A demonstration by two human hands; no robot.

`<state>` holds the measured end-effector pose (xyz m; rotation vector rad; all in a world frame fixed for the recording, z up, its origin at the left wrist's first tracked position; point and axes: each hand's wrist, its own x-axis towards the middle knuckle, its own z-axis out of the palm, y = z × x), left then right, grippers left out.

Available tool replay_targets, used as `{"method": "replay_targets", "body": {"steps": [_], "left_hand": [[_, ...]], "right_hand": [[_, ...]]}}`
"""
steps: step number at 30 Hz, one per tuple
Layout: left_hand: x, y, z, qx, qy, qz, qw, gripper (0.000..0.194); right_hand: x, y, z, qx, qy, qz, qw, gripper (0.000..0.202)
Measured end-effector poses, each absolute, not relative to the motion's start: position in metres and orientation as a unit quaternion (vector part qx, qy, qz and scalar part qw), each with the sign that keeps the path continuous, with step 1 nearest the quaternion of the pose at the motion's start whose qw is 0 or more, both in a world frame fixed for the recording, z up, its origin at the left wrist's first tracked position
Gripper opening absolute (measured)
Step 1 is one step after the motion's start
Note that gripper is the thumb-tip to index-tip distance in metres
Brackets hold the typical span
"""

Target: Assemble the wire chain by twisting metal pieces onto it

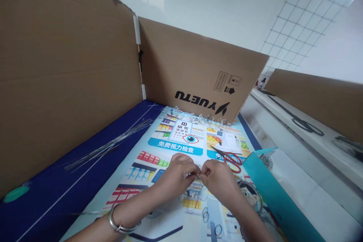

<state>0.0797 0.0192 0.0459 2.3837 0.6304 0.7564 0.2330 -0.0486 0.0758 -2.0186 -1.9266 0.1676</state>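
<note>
My left hand [178, 174], with a metal bangle [121, 225] on the wrist, is pinched closed near the middle of the printed sheet. My right hand [218, 177] is pinched closed too, its fingertips meeting the left ones. Between and below the fingers are thin wires [195, 196] with small pale bits; what exactly each hand pinches is too small to make out. Dark wire loops [205, 215] lie on the sheet just below the hands. Scissors with red handles [232, 160] rest beyond my right hand.
Cardboard panels [198, 68] stand behind and at left. Long thin wires [110, 145] lie on the blue surface [56, 189]. Small wire pieces [198, 118] line the back panel's foot. At right are a teal-edged box [278, 196] and a ledge with black scissors [307, 125].
</note>
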Motion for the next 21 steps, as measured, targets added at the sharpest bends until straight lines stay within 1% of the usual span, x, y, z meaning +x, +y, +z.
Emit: {"method": "replay_targets", "body": {"steps": [11,16,21], "left_hand": [[0.0813,0.0184,0.0464,0.87,0.274,0.289,0.291,0.013],[0.0813,0.0153,0.0516,0.855,0.293,0.286,0.318,0.023],[0.0806,0.0123,0.0542,0.858,0.293,0.285,0.31,0.022]], "right_hand": [[0.2339,-0.0535,0.0819,-0.639,-0.746,0.09,0.166,0.016],[0.2315,-0.0521,0.0789,-0.629,-0.755,0.087,0.165,0.02],[0.2309,-0.0501,0.08,-0.626,-0.756,0.102,0.16,0.02]]}}
